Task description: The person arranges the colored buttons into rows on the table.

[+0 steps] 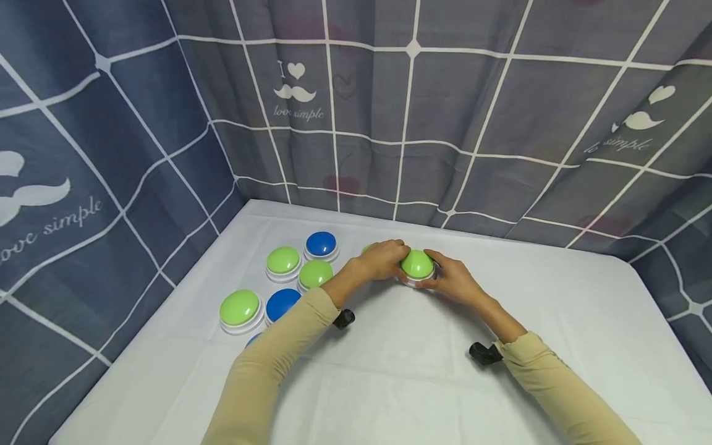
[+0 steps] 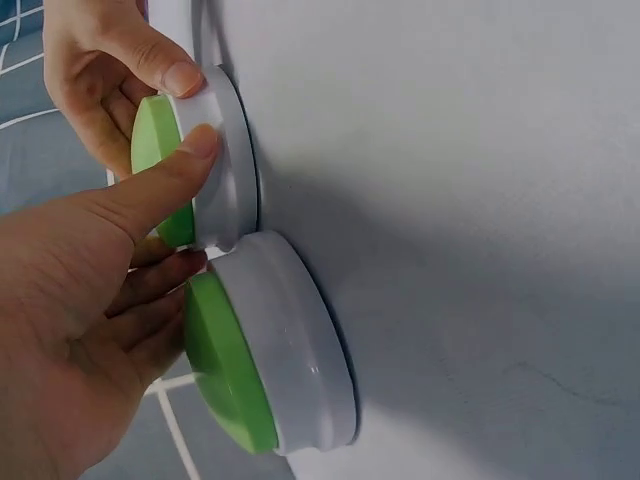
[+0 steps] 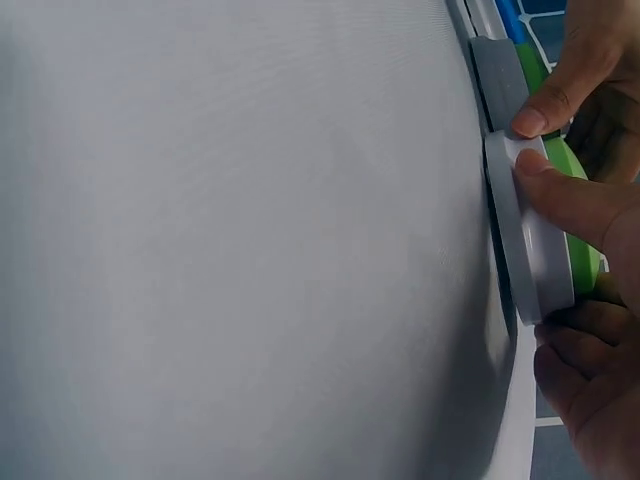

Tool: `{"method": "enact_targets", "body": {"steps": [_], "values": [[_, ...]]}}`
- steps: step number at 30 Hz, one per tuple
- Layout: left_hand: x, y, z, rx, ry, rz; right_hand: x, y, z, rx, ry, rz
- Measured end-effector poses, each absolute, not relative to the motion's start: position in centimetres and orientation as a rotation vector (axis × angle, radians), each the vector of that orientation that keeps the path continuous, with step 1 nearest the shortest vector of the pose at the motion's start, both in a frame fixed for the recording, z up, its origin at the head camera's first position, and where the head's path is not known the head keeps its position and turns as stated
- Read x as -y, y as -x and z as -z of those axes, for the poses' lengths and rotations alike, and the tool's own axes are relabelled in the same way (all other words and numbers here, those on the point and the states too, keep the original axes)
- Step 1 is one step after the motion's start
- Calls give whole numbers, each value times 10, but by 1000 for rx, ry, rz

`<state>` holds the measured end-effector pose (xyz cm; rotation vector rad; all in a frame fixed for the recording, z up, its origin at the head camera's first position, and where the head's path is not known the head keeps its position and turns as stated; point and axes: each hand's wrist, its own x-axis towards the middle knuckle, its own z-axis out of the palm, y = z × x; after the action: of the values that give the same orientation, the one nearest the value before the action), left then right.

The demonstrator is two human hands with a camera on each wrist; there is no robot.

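Both hands hold one push button with a green dome [image 1: 417, 264] and a white round base, at the middle of the white table. The left hand [image 1: 384, 259] grips its left side; in the left wrist view its thumb lies on the white base [image 2: 228, 170]. From the other side the right hand [image 1: 453, 278] grips it, and its thumb presses on the base [image 3: 550, 265] in the right wrist view. Right beside it stands a second green button [image 2: 230, 360], mostly hidden behind the left hand in the head view. The held button's underside is close to the cloth; I cannot tell whether it touches.
On the left of the table [image 1: 423, 395] stand more buttons: green ones [image 1: 239, 308] and blue ones [image 1: 321, 244], one blue one mostly hidden by the left sleeve [image 1: 289, 352]. A checked curtain [image 1: 367, 93] encloses the back and sides. Black wrist cameras [image 1: 484, 353] jut from both wrists.
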<state>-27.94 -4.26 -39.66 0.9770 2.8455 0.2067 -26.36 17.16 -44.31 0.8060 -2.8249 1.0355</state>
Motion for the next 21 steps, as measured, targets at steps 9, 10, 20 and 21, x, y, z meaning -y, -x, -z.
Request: {"method": "enact_targets", "body": {"steps": [9,10,20,21], "values": [[45,280,397,-2864,-987,-128,-166,264,442,2882,-778,-1010],[44,280,397,-2866,-991,-124,-166,264,442,2896,-774,-1002],[41,278,397,-2884,-927,-89,-166,263,443,2898,-785,-976],[41,278,397,-2886,-918,-91,-166,263,444,2897,-787,-980]]}}
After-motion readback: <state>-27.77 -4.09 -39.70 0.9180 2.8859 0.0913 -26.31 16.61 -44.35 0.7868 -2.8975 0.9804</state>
